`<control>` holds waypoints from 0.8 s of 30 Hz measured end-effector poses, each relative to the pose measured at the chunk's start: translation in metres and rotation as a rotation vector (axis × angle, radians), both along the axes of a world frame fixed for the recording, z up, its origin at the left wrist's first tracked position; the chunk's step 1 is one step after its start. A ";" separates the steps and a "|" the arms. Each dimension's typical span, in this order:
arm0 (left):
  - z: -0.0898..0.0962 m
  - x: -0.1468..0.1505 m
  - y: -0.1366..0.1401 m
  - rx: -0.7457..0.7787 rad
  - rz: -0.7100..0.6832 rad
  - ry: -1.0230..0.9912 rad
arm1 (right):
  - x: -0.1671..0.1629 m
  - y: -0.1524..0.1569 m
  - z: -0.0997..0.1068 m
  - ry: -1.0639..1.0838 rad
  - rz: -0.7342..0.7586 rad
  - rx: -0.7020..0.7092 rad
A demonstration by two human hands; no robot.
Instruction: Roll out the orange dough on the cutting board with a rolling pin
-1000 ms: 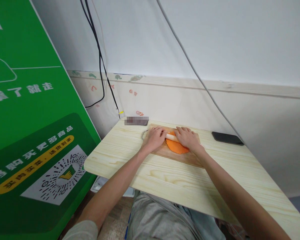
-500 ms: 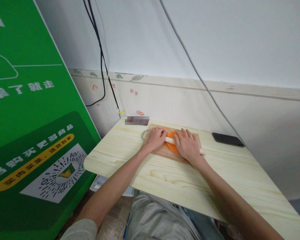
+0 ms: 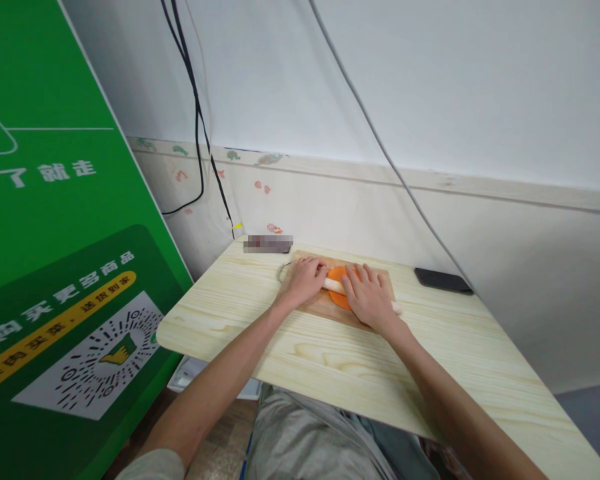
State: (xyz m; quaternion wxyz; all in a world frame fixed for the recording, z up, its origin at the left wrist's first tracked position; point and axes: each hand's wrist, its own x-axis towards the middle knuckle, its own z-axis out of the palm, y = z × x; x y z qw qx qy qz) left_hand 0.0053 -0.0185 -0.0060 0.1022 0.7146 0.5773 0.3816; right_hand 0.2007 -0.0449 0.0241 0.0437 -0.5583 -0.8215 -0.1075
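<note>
Orange sheet [image 3: 339, 299] on wooden board [image 3: 319, 307], left hand [image 3: 307, 277] around rolling pin [image 3: 333, 285], right hand [image 3: 370, 295] flat over it

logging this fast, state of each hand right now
Left hand: on the pin, at its left end; grip cannot be told.
Right hand: open, laid over the pin.

The right fingers [image 3: 369, 274] hide part of the rolling pin [image 3: 334, 285] and orange sheet [image 3: 339, 301]; beyond the left fingers [image 3: 319, 263], a pixelated item [image 3: 267, 244], possibly a phone, cannot be made out.
</note>
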 end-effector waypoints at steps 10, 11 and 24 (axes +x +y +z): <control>-0.002 0.000 0.001 0.026 0.008 0.019 | -0.007 0.035 0.021 0.014 -0.093 -0.158; -0.002 0.000 0.001 0.025 0.009 0.022 | -0.007 0.035 0.021 0.007 -0.086 -0.153; -0.004 0.000 0.001 0.028 0.019 0.009 | -0.005 0.008 0.005 0.018 -0.042 0.032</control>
